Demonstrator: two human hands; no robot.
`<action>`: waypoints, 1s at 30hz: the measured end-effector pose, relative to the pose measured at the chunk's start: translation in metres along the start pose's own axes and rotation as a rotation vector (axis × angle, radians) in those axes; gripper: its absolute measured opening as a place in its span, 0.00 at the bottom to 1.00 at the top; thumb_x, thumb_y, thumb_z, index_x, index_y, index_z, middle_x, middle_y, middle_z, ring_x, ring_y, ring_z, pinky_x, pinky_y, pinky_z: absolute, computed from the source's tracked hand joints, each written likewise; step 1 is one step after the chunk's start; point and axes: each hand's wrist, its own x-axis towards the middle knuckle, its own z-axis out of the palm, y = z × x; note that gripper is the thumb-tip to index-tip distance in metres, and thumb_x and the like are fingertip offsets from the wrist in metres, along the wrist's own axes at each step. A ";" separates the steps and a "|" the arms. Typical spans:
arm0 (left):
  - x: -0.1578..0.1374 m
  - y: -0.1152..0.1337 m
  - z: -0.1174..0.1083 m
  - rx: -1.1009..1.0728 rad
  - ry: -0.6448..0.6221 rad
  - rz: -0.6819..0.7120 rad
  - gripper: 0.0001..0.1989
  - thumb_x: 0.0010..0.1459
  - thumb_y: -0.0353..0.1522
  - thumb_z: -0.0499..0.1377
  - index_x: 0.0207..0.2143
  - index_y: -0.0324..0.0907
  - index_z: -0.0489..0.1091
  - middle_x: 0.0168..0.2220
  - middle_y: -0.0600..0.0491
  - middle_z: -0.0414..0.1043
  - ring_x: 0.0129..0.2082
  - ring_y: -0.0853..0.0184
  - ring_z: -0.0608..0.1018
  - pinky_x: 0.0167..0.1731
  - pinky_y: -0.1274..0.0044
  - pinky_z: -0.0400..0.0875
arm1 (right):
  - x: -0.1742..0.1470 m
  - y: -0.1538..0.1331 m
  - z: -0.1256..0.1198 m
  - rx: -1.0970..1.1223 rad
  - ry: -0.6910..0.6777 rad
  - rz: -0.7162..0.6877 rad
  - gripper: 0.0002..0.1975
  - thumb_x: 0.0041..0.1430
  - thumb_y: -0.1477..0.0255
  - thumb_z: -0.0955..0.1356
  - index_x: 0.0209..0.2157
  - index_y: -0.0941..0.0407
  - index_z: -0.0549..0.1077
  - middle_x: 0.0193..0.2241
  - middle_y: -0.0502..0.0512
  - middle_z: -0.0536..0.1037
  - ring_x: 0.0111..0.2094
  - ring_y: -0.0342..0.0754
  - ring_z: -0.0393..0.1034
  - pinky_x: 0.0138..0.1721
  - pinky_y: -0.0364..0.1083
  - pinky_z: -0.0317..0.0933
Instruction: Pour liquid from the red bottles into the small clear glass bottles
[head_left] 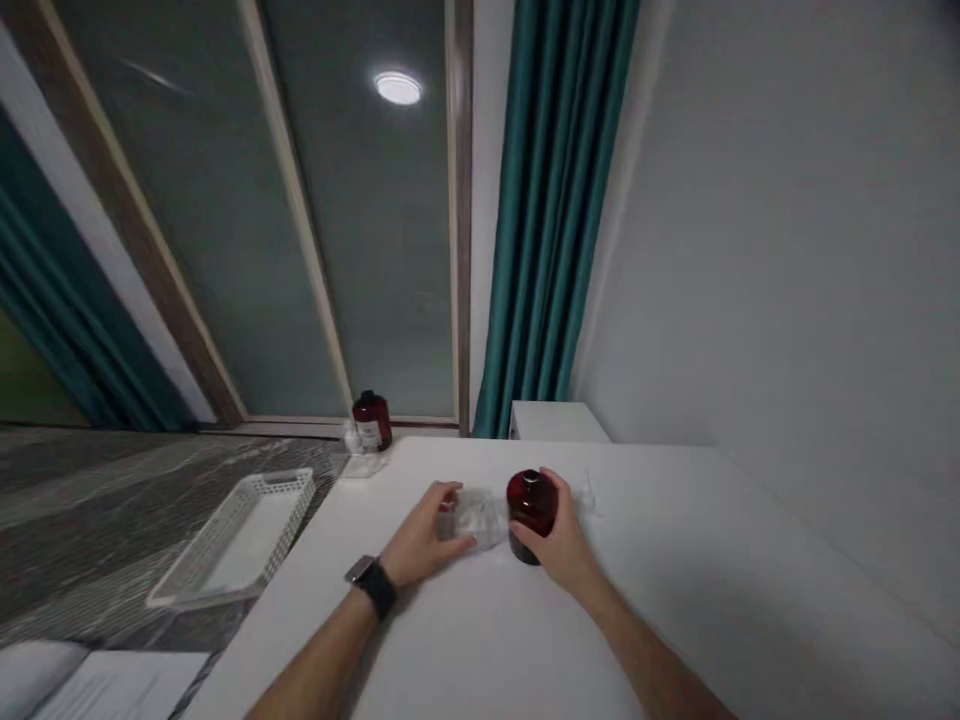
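Our right hand is curled around the side of an amber bottle with a short neck, whose long axis runs roughly upright over the white table, though we cannot tell whether its base rests on the surface. Our left hand holds a clear plastic box, thumb at the near edge and fingers at the far one. The box lies between our hands, just left of the bottle, so the left hand is the nearer one to it, and whether box and bottle touch is too blurred to say.
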 end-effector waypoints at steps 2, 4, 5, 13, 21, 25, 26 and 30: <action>-0.001 0.002 -0.002 0.014 0.027 -0.004 0.30 0.52 0.32 0.66 0.55 0.44 0.59 0.50 0.46 0.66 0.49 0.58 0.72 0.51 0.65 0.70 | 0.000 -0.001 -0.005 0.010 -0.034 -0.014 0.40 0.47 0.71 0.71 0.60 0.54 0.52 0.57 0.63 0.66 0.56 0.57 0.65 0.61 0.59 0.55; -0.001 0.004 -0.003 0.022 0.039 -0.009 0.30 0.51 0.32 0.67 0.55 0.44 0.59 0.51 0.46 0.66 0.49 0.58 0.73 0.51 0.65 0.70 | -0.001 -0.002 -0.008 0.009 -0.054 -0.032 0.39 0.47 0.71 0.72 0.59 0.54 0.53 0.57 0.62 0.66 0.57 0.57 0.65 0.61 0.58 0.55; -0.001 0.005 -0.003 0.023 0.039 -0.013 0.30 0.51 0.32 0.67 0.55 0.43 0.60 0.50 0.46 0.67 0.49 0.58 0.73 0.51 0.64 0.70 | -0.001 -0.002 -0.009 0.008 -0.056 -0.045 0.38 0.47 0.72 0.72 0.59 0.54 0.54 0.57 0.62 0.66 0.57 0.57 0.64 0.61 0.58 0.55; 0.000 0.009 -0.006 0.053 0.039 -0.048 0.32 0.50 0.33 0.68 0.56 0.42 0.60 0.51 0.45 0.71 0.49 0.56 0.75 0.52 0.64 0.69 | 0.001 -0.006 -0.015 -0.040 -0.117 -0.035 0.40 0.48 0.72 0.72 0.62 0.52 0.54 0.61 0.62 0.64 0.62 0.58 0.60 0.62 0.58 0.54; 0.000 0.008 -0.009 0.017 -0.026 -0.094 0.32 0.48 0.33 0.68 0.55 0.42 0.62 0.48 0.46 0.74 0.46 0.57 0.77 0.51 0.65 0.70 | 0.000 -0.001 -0.013 -0.041 -0.099 -0.066 0.42 0.50 0.73 0.71 0.64 0.53 0.51 0.60 0.62 0.64 0.60 0.57 0.62 0.61 0.59 0.55; 0.000 0.008 -0.007 -0.013 -0.052 -0.087 0.31 0.50 0.33 0.67 0.55 0.42 0.61 0.47 0.46 0.74 0.46 0.58 0.76 0.50 0.66 0.70 | -0.001 -0.001 -0.012 -0.054 -0.065 -0.118 0.36 0.51 0.72 0.70 0.61 0.53 0.55 0.60 0.62 0.65 0.60 0.58 0.63 0.61 0.58 0.56; -0.001 0.009 -0.007 -0.016 -0.062 -0.082 0.30 0.50 0.34 0.67 0.55 0.42 0.61 0.47 0.46 0.74 0.45 0.58 0.76 0.49 0.66 0.70 | -0.001 0.000 -0.011 -0.052 -0.055 -0.130 0.35 0.51 0.72 0.70 0.60 0.53 0.56 0.59 0.62 0.65 0.59 0.58 0.63 0.61 0.58 0.56; -0.001 0.010 -0.004 -0.011 -0.098 -0.071 0.28 0.51 0.34 0.66 0.53 0.41 0.60 0.45 0.47 0.73 0.44 0.59 0.76 0.47 0.67 0.71 | -0.002 0.002 -0.006 -0.032 -0.002 -0.131 0.35 0.50 0.72 0.71 0.59 0.53 0.57 0.57 0.62 0.67 0.58 0.58 0.64 0.60 0.58 0.58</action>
